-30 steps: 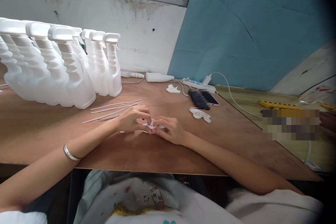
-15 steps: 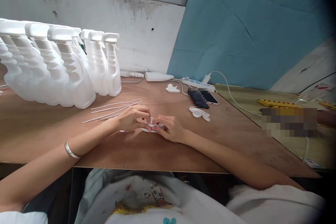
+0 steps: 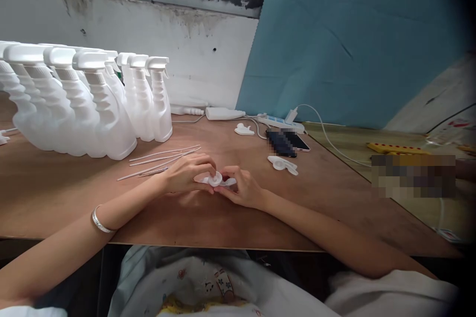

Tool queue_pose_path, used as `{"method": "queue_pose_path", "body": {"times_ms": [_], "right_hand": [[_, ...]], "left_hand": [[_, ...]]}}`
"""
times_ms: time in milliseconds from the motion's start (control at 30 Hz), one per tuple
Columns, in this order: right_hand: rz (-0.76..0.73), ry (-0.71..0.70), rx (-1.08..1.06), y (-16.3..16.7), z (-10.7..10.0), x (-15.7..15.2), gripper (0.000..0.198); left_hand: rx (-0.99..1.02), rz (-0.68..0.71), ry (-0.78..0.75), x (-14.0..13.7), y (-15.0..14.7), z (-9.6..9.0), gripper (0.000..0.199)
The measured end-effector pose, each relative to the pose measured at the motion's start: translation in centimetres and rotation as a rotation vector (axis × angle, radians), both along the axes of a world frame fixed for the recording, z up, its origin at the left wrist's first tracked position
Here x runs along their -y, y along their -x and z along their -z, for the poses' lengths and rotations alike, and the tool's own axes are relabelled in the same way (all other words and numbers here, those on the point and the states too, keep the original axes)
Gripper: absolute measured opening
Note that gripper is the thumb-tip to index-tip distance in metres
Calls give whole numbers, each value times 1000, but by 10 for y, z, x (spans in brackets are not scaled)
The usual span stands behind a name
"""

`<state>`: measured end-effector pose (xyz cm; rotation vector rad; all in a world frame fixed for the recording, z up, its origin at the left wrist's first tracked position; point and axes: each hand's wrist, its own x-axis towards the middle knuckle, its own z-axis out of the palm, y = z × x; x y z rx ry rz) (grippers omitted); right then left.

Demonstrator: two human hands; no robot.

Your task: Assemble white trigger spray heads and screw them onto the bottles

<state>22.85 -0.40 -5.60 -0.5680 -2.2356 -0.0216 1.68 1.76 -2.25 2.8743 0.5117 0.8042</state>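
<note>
Between my two hands is a small white plastic trigger sprayer head [image 3: 214, 180], its round collar facing up. My left hand [image 3: 191, 173] grips its left side with thumb and fingertips. My right hand [image 3: 241, 187] pinches it from the right, and a white end pokes out past the fingers. Both hands are low over the brown tabletop [image 3: 223, 223]. Several thin white tubes [image 3: 159, 164] lie to the left of my left hand, with a slim metallic tool [image 3: 153, 172] beside them. A similar white sprayer part [image 3: 282, 165] rests to the right.
White spray bottles [image 3: 111, 109] with trigger heads stand packed at the back left. Along the wall lie a white bottle [image 3: 225, 113], a power strip [image 3: 281, 122] with cables, and another white sprayer part [image 3: 244, 130]. Phones [image 3: 296, 139] lie nearby. A yellow object [image 3: 396, 149] is at far right.
The sprayer head has been turned so its round collar now shows on top between my fingers. Both hands stay closed on it. The camera view has tipped up slightly.
</note>
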Motion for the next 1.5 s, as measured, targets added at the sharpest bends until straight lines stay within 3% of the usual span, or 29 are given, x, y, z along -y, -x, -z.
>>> {"method": "queue_pose_path", "body": {"times_ms": [200,467,600,700,767,867,1033,1167,1333,1500], "right_hand": [[19,11,16,0,1,-2,30],[-13,122,-5,-1,-2,-1,31],[-131,420,-151,-3,-5,-4,24],[-42,671,-378,-4,-3,-18,22],[112,624,-280,-3,0,-34,18],[246,358,23,6,3,-61,15],[133,167,232,43,0,-95,29],[17,19,415,70,0,-112,23],[-2,44,386,66,1,-112,15],[28,193,90,38,0,-93,14]], "left_hand": [[-25,-38,50,3,-3,-3,30],[-47,20,120,2,-3,-5,27],[-45,11,198,7,-5,-7,22],[-61,-2,212,10,-6,-6,20],[-69,-15,210,11,-7,-5,20],[-84,-46,204,12,-7,-4,19],[-93,-73,201,14,-7,-4,20],[-77,-72,210,14,-6,-3,20],[-92,-95,192,12,-5,0,21],[-119,-113,116,12,-4,0,20]]}}
